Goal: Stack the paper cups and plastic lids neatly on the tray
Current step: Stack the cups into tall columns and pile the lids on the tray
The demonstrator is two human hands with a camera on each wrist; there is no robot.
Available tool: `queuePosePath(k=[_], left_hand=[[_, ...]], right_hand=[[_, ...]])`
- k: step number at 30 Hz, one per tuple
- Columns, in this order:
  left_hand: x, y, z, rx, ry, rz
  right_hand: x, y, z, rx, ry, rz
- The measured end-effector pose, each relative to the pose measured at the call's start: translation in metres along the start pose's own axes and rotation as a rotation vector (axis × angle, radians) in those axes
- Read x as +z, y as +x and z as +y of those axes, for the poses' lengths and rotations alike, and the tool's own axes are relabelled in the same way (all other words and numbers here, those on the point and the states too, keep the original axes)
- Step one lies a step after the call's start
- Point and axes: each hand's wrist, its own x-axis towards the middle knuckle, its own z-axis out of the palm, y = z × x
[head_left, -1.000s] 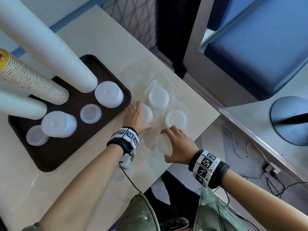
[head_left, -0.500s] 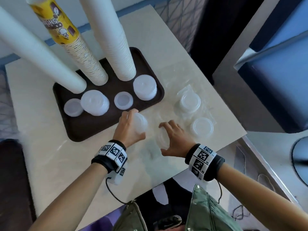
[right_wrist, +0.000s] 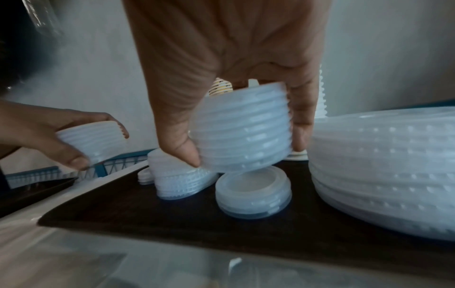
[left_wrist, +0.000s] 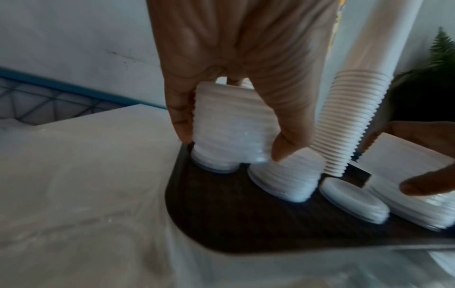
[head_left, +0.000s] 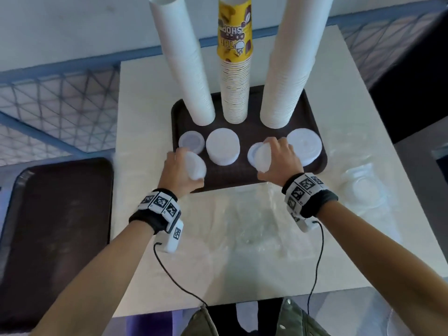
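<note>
A dark brown tray (head_left: 232, 183) carries two tall white cup stacks (head_left: 186, 69) and a yellow-printed cup stack (head_left: 235, 76) at its back. Translucent lid stacks stand in a row before them: a small one (head_left: 191, 141), a taller one (head_left: 223, 149), a low one (right_wrist: 253, 196) and a wide one (head_left: 306, 145). My left hand (head_left: 180, 169) grips a stack of small lids (left_wrist: 229, 126) just above the tray's left end. My right hand (head_left: 276, 158) grips another lid stack (right_wrist: 242, 132), tilted, right over the low one.
A second dark tray (head_left: 53, 226) lies at the left, off the white table (head_left: 242, 263). Crumpled clear plastic wrap (head_left: 257, 226) covers the table in front of me. More lids in clear wrap (head_left: 363, 187) sit at the right. A blue mesh rail (head_left: 55, 98) runs behind.
Both hands lifted their lid stacks off the table and carried them over the tray. My head turned, so the tray now lies straight ahead.
</note>
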Motion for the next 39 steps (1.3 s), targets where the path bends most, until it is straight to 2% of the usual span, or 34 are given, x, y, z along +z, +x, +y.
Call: queuePosePath(k=[4,9,14,24,39], left_hand=[[-0.013,0.039,-0.010,-0.044,0.024,0.009],[-0.014,0.083,-0.013,-0.032,0.047,-0.058],[-0.008,0.105,-0.014,0.004,0.095,-0.096],[-0.001,0.118,-0.008,0.029,0.119,-0.145],[0.003,0.111,-0.004,0.014,0.222,-0.131]], right_hand=[[0.004,0.024,-0.010,0.046,-0.028,0.007],[0.011,0.042,-0.017,0.085,-0.046,-0.005],[0.017,0.050,-0.019,0.120,-0.051,-0.024],[0.024,0.055,-0.018,0.151,-0.072,-0.062],[0.024,0.057,-0.016,0.146,-0.091,-0.112]])
